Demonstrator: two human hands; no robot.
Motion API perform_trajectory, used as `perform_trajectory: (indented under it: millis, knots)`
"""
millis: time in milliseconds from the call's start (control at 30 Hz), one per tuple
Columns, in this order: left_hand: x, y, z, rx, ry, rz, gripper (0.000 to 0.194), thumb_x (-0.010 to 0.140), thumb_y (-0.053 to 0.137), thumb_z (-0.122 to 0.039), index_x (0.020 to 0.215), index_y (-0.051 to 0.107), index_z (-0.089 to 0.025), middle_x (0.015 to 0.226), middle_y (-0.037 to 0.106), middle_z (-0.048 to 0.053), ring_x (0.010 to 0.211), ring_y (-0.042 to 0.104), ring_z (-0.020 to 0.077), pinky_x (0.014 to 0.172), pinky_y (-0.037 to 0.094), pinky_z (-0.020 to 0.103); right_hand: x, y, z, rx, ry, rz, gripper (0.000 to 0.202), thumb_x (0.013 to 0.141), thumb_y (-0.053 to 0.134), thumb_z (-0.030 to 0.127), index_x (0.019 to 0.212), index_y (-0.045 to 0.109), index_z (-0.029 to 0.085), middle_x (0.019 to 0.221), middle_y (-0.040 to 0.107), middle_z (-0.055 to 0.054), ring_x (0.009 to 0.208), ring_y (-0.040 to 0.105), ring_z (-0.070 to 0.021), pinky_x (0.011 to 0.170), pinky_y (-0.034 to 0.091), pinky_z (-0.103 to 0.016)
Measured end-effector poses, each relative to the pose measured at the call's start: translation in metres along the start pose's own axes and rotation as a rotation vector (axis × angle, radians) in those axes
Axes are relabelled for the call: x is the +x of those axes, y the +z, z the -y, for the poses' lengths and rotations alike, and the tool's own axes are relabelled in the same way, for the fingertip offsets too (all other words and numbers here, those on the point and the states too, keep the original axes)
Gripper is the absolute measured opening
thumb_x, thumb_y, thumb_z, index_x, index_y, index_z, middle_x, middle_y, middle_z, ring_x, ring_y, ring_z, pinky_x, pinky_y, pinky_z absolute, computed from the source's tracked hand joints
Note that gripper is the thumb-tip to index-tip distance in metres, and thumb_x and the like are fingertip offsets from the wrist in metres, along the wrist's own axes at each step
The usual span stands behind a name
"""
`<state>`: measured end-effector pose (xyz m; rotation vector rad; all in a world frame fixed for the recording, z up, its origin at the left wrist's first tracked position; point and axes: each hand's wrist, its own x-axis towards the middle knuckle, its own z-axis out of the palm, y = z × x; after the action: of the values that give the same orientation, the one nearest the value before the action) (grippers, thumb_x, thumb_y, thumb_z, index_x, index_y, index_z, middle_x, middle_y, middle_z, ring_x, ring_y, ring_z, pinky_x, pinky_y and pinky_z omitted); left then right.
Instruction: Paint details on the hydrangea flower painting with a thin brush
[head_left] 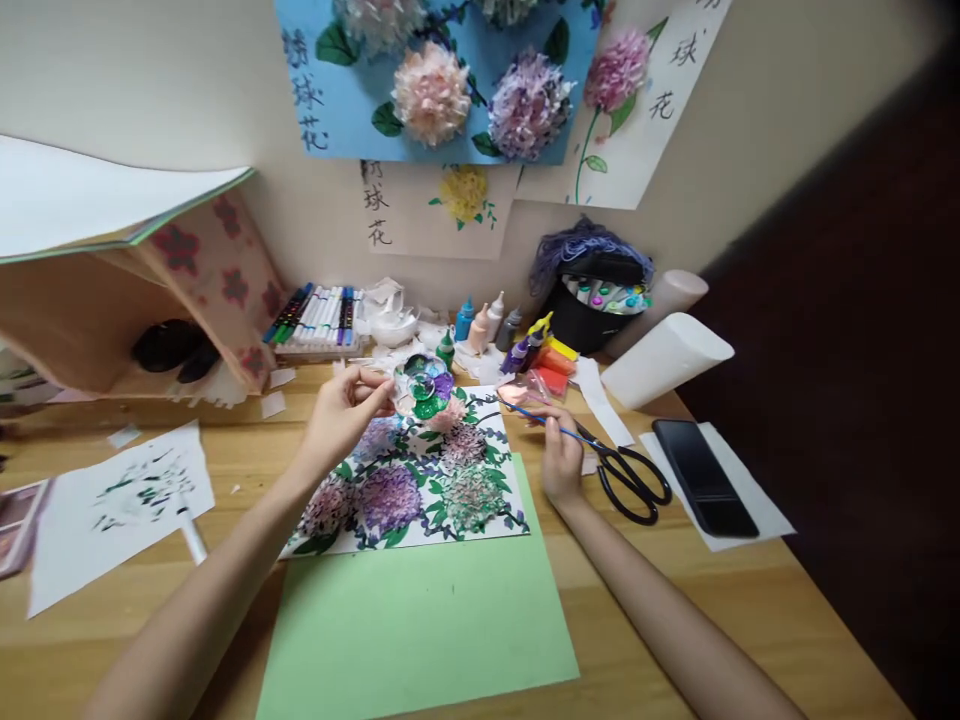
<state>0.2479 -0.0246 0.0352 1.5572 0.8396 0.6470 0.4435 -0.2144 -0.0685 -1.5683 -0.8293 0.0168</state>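
Note:
My left hand [352, 408] pinches the edge of a small flower-shaped paint palette [425, 388], smeared with green, purple and dark paint. It is held over the top of a white sheet with a flower picture [391, 498], whose raised pink, purple and green blooms sit among painted leaves. Between the fingers of my right hand [562, 455] is a thin blue paintbrush [551, 418], its tip pointing left near the picture's upper right corner. Under the picture lies a light green sheet [427, 630]. Black-handled scissors [634, 485] rest just right of my right hand.
Paint bottles [480, 325], a marker set [319, 318] and a black pen holder [592, 310] line the wall. A phone [705, 475] lies at right, with a white cylinder [667, 358] behind it. Paint-dabbed paper [124, 510] and an open box [217, 290] are at left.

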Motion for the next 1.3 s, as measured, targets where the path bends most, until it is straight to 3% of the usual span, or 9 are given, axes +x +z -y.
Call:
perform_trajectory:
  millis: [167, 433, 667, 867, 1300]
  knots:
    - [0.001, 0.007, 0.014, 0.028, -0.062, 0.074, 0.034, 0.068, 0.072, -0.045, 0.078, 0.057, -0.016, 0.068, 0.069, 0.003, 0.062, 0.066, 0.0143, 0.066, 0.057, 0.027, 0.001, -0.002, -0.011, -0.021, -0.037, 0.013, 0.01, 0.089, 0.045, 0.026, 0.09, 0.053, 0.021, 0.085, 0.057, -0.003, 0.085, 0.057, -0.0173, 0.075, 0.048, -0.032]
    - [0.001, 0.006, 0.005, 0.06, -0.098, 0.031, 0.039, 0.063, 0.074, -0.048, 0.076, 0.058, -0.015, 0.065, 0.069, 0.003, 0.06, 0.067, 0.0151, 0.064, 0.058, 0.027, -0.003, -0.008, -0.009, -0.185, -0.112, 0.007, 0.02, 0.09, 0.037, 0.023, 0.081, 0.054, 0.02, 0.078, 0.057, -0.002, 0.078, 0.053, -0.0181, 0.072, 0.042, -0.034]
    - [0.002, 0.004, 0.011, 0.05, -0.095, 0.035, 0.039, 0.062, 0.075, -0.048, 0.077, 0.059, -0.015, 0.065, 0.07, 0.003, 0.06, 0.066, 0.0133, 0.062, 0.057, 0.024, 0.0, -0.008, -0.003, -0.253, -0.125, 0.046, 0.02, 0.09, 0.036, 0.02, 0.079, 0.052, 0.022, 0.076, 0.056, -0.001, 0.078, 0.052, -0.0185, 0.071, 0.041, -0.033]
    - [0.002, 0.007, 0.014, 0.045, -0.091, 0.051, 0.038, 0.064, 0.075, -0.047, 0.077, 0.058, -0.015, 0.064, 0.069, 0.002, 0.059, 0.066, 0.0125, 0.062, 0.057, 0.023, 0.0, -0.009, -0.002, -0.241, -0.142, 0.006, 0.02, 0.09, 0.035, 0.02, 0.078, 0.052, 0.022, 0.075, 0.055, -0.001, 0.076, 0.052, -0.0186, 0.071, 0.041, -0.033]
    - [0.002, 0.007, 0.01, 0.054, -0.094, 0.036, 0.039, 0.062, 0.075, -0.047, 0.077, 0.059, -0.015, 0.064, 0.07, 0.002, 0.059, 0.066, 0.0118, 0.062, 0.057, 0.022, 0.002, -0.008, -0.001, -0.259, -0.112, 0.053, 0.022, 0.089, 0.036, 0.017, 0.076, 0.053, 0.022, 0.074, 0.057, -0.001, 0.076, 0.052, -0.0182, 0.07, 0.04, -0.033]
